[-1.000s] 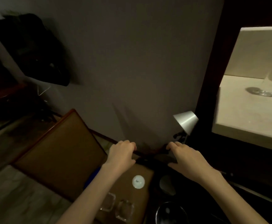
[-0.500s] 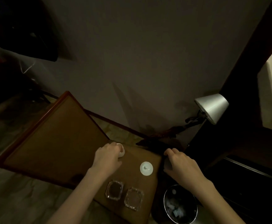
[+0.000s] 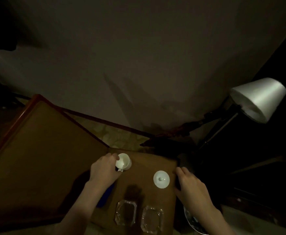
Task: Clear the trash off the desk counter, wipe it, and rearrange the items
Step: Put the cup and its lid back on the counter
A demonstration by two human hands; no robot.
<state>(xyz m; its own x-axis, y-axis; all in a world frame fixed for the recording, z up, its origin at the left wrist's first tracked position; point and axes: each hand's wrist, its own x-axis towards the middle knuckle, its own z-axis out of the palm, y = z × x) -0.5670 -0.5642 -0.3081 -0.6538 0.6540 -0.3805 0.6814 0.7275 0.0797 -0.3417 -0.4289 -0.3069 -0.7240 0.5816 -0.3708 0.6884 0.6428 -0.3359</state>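
A dim view from a head-worn camera, looking down on a small brown desk counter (image 3: 149, 163) set against a grey wall; the person's two bare forearms reach in from six o'clock.

The left hand (image 3: 104, 168) has its fingers curled round a small white cup (image 3: 124, 161) at about ten o'clock on the counter; the cup is tipped on its side, its mouth facing the camera, and it looks empty. The right hand (image 3: 189, 184) lies at the counter's three o'clock edge with fingers loosely bent and holding nothing that can be seen; the light is poor there, so whether it touches the edge is unclear.

A white lid (image 3: 161, 179) with a small knob lies flat between the hands, just beside the right hand. Two clear glass dishes (image 3: 125, 214) (image 3: 152, 219) sit side by side at six o'clock; the left one seems to hold something dark, though that may be shadow; the right one looks empty. A metal bin (image 3: 192, 223) shows partly at five o'clock below the counter; its contents are hidden. A blue object (image 3: 105, 195) sits under the left forearm; a white lamp shade (image 3: 257, 100) hangs at two o'clock.

Risks, as a judgement: the tilted cup could slip from the fingers and break; the right hand could knock the lid off the nearby edge; the left forearm, passing low, could sweep the dishes off the front.
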